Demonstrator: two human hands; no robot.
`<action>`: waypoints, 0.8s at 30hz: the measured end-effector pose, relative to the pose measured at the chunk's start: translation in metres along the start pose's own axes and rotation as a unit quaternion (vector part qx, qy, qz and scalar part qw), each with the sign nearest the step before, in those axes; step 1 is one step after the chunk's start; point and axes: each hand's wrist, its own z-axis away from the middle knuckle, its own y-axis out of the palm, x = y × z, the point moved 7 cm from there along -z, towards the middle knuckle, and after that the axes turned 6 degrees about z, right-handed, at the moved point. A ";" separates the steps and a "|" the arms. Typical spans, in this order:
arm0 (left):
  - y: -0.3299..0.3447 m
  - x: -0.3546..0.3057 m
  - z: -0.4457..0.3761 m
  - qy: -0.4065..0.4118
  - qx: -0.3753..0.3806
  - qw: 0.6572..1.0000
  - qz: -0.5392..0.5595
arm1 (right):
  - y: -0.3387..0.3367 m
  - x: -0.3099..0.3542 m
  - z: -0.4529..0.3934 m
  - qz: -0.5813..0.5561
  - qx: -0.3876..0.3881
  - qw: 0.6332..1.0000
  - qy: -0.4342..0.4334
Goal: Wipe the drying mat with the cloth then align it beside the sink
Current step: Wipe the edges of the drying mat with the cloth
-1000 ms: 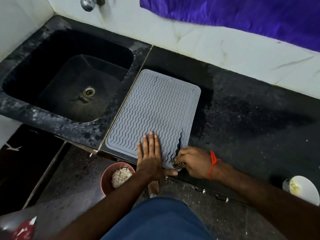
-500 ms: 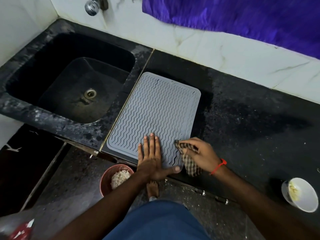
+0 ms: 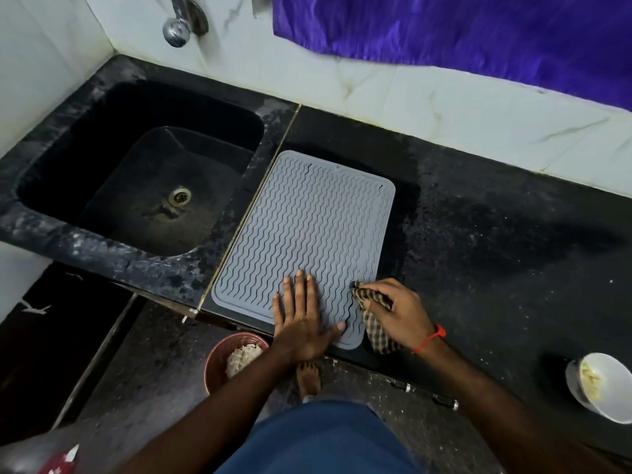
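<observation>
The grey ribbed silicone drying mat [image 3: 307, 241] lies flat on the black speckled stone tabletop [image 3: 496, 241], its left edge just beside the rim of the black stone sink [image 3: 102, 258]. Your left hand [image 3: 301, 319] lies open and flat on the mat's near end, fingers straight, pinning it. Your right hand [image 3: 400, 313] has its grip closed round the bunched brown checked cloth [image 3: 376, 323], which touches the mat's near right edge.

To wipe well, keep the left palm pressing so the mat does not skid. Run the cloth along the wavy ridges, near to far, rather than across them, so it reaches into the grooves. Shake out more cloth from the bunch; a small wad covers little. Work in overlapping lanes from right to left, shifting the left hand to uncover the patch beneath it. Leave squaring the mat to the sink seam until afterwards.
</observation>
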 end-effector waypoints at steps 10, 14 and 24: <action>-0.002 -0.014 0.000 -0.040 -0.017 0.999 0.007 | 0.018 0.023 0.004 0.077 0.096 0.979 -0.163; -0.004 -0.017 -0.002 -0.069 -0.017 0.997 -0.002 | 0.039 0.030 0.016 0.201 0.099 0.938 -0.266; 0.000 -0.020 -0.010 -0.082 0.020 0.996 -0.018 | -0.011 -0.010 -0.099 0.230 0.047 0.946 -0.222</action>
